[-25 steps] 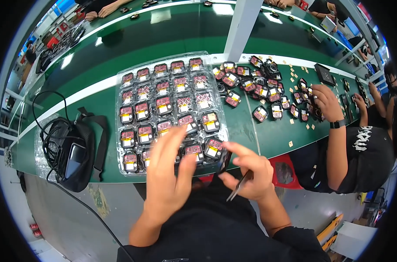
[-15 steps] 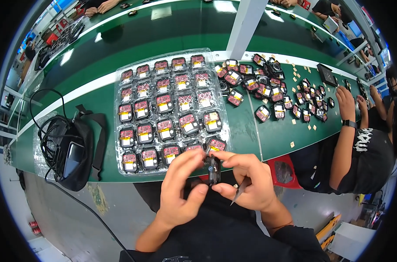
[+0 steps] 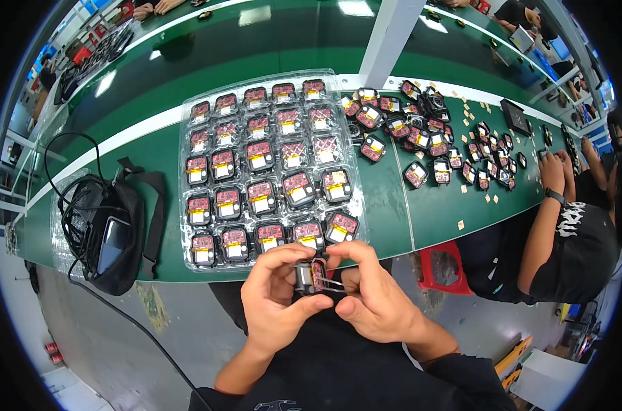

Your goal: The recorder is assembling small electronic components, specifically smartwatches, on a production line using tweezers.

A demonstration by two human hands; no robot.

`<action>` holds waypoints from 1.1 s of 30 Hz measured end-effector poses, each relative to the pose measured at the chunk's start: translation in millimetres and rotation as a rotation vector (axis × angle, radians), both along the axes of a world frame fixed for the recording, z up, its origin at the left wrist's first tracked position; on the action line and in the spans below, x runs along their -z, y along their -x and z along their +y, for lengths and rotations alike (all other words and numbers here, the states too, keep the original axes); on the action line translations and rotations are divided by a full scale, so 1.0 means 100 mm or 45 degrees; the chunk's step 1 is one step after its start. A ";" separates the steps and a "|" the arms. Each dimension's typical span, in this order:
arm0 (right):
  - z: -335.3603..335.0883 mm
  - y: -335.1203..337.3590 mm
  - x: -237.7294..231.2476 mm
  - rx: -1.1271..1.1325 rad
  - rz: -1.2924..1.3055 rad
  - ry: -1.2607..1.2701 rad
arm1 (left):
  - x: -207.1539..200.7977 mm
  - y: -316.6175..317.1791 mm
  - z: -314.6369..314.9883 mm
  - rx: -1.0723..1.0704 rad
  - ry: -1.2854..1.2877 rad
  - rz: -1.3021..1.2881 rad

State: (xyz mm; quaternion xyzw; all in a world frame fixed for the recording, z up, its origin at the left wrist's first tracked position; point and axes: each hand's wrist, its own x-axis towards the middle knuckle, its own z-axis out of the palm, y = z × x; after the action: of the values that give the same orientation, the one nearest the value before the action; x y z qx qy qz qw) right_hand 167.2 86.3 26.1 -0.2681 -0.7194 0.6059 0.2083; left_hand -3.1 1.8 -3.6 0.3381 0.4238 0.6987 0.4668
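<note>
My left hand (image 3: 273, 294) is closed round a small black-cased electronic module (image 3: 312, 275), tilted so its red circuit board and silvery, yellow-taped part face right. Between the fingers of my right hand (image 3: 379, 298) are thin metal tweezers (image 3: 333, 285), their tips reaching to the module's open side. My right thumb and forefinger are beside its right edge; whether they touch it I cannot tell. Just beyond my hands, a clear plastic tray (image 3: 358, 198) bears rows of similar modules, boards facing up.
A loose heap of modules (image 3: 420, 137) lies on the green bench (image 3: 386, 222) to the right, among small tan pieces. At left sit a black bag (image 3: 122, 257) and coiled cable (image 3: 81, 212). A white post (image 3: 386, 48) rises behind the tray. A co-worker (image 3: 571, 253) works at right.
The module has turned from edge-on to show its circuit board and shifted slightly left. The tweezers, earlier pointing down away from it, now reach to it.
</note>
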 end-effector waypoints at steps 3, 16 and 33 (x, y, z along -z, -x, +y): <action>-0.01 0.04 0.02 0.113 -0.052 -0.500 | 0.07 0.00 -0.01 -0.008 0.011 -0.192; 0.04 0.07 0.12 0.356 0.001 -1.127 | 0.06 0.00 -0.02 -0.108 -0.004 -0.021; 0.04 0.06 0.12 0.316 -0.006 -1.329 | 0.04 0.01 -0.07 -0.093 0.044 0.173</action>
State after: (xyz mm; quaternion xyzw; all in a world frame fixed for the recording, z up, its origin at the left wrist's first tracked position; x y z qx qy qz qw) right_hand 160.7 90.5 13.9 -0.2135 -0.8884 0.1378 0.3825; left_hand -4.0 -5.6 -7.3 0.3608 0.4786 0.6834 0.4169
